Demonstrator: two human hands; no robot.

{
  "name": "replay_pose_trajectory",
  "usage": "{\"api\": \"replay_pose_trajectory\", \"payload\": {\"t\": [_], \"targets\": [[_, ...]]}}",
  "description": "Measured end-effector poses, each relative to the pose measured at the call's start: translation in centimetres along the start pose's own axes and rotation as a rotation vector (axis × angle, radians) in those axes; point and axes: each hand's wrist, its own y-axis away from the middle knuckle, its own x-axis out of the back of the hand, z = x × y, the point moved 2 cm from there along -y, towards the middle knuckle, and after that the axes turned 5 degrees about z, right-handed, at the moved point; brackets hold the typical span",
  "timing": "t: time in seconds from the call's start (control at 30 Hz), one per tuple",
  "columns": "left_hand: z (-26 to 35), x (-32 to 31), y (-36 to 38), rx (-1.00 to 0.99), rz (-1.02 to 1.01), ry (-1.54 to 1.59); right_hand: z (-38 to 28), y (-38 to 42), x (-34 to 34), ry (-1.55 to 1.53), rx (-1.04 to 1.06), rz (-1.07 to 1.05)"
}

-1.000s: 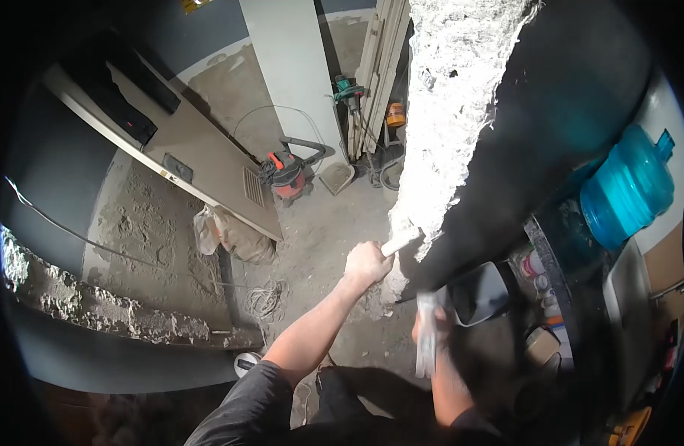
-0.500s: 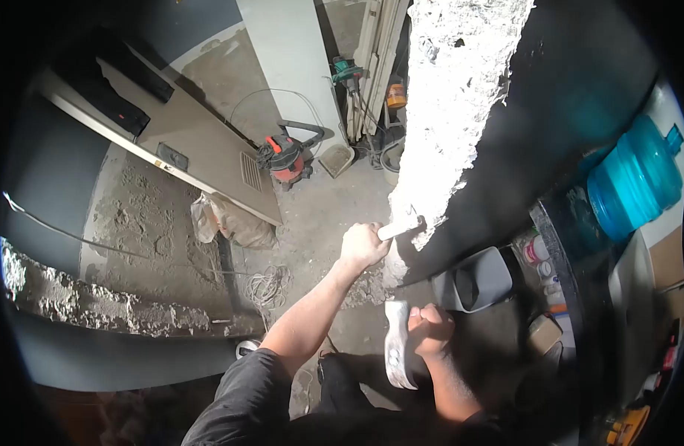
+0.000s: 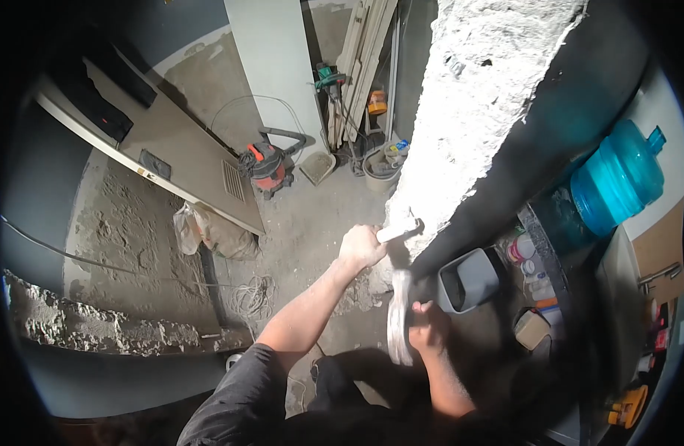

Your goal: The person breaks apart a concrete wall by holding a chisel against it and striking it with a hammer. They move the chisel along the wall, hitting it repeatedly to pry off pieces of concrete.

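My left hand point(image 3: 360, 247) is closed around a pale, dusty chisel point(image 3: 398, 230). The chisel's far end meets the lower part of a rough, brightly lit wall edge point(image 3: 483, 89) of broken plaster. Lower and to the right, my right hand point(image 3: 429, 327) makes a fist on a hammer. White dust covers the hammer head point(image 3: 399, 320), which sits just below the chisel and apart from it. Most of the hammer's handle is hidden behind its head and my fingers.
A grey bin point(image 3: 468, 281) stands right of the wall's foot, beside shelved bottles and a blue water jug point(image 3: 617, 178). Farther off are a red and black vacuum point(image 3: 269, 172), a bucket point(image 3: 381, 172) and a dustpan point(image 3: 317, 169). Coiled cable point(image 3: 251, 297) lies on the left floor.
My right hand's hammer head has come up closer to the chisel and turned slightly. My left hand keeps the chisel at the wall edge. The view has shifted a little.
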Motion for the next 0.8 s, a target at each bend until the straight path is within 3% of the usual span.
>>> {"api": "replay_pose_trajectory", "payload": {"t": [0.03, 0.07, 0.13, 0.2, 0.27, 0.3, 0.33, 0.4, 0.47, 0.53, 0.57, 0.6, 0.67, 0.7, 0.73, 0.8], "targets": [[0.1, 0.1, -0.3, 0.022, -0.005, 0.007, -1.2, -0.7, 0.6, 0.031, 0.078, -0.039], [0.1, 0.3, -0.5, 0.042, -0.009, 0.011, -0.6, -0.3, -0.5, -0.028, 0.053, 0.131], [-0.5, 0.2, -0.9, 0.016, -0.023, -0.008, 0.3, -1.2, -0.8, 0.154, -0.100, -0.097], [-0.2, 0.8, -0.7, 0.008, -0.035, 0.005, 6.7, 3.0, -4.7, 0.413, 0.104, -0.022], [-0.6, 0.9, -1.0, -0.017, -0.056, -0.045, 3.4, 1.1, -3.0, 0.304, -0.352, -0.153], [-0.3, 1.3, -0.9, -0.026, -0.046, -0.028, 1.4, 0.4, -2.3, 0.323, -0.128, 0.016], [-0.4, 0.8, -0.2, -0.017, -0.067, -0.020, 0.2, 0.2, -2.1, 0.260, 0.163, 0.028], [-0.5, 0.8, -1.0, -0.005, -0.051, -0.018, -2.0, -0.8, -0.7, -0.110, 0.023, 0.004], [-0.9, 0.6, -1.1, 0.031, -0.066, 0.002, -2.1, -2.0, -0.8, -0.140, 0.042, 0.166], [-0.7, 0.8, -1.0, 0.065, -0.061, 0.008, 3.4, 0.7, -3.1, 0.019, -0.241, -0.102], [-0.6, 0.9, -0.9, 0.058, -0.059, 0.011, 4.0, 0.3, -3.7, 0.308, -0.230, -0.099], [-0.9, 1.1, -1.0, 0.060, -0.046, -0.022, 5.2, 0.2, -3.8, 0.258, -0.410, -0.227], [-1.8, 1.2, -2.3, 0.052, -0.013, -0.028, 4.2, 1.2, -3.6, 0.319, -0.297, -0.194], [-1.9, 1.0, -2.3, 0.076, -0.018, -0.028, 4.1, 3.0, -3.0, 0.223, -0.131, -0.131], [-1.9, 0.8, -2.4, 0.097, -0.023, -0.028, 2.1, 2.3, -2.8, 0.186, 0.020, 0.162], [-1.6, 1.0, -2.0, 0.063, -0.007, -0.015, -1.5, -0.4, -0.5, 0.014, -0.076, -0.052]]}}
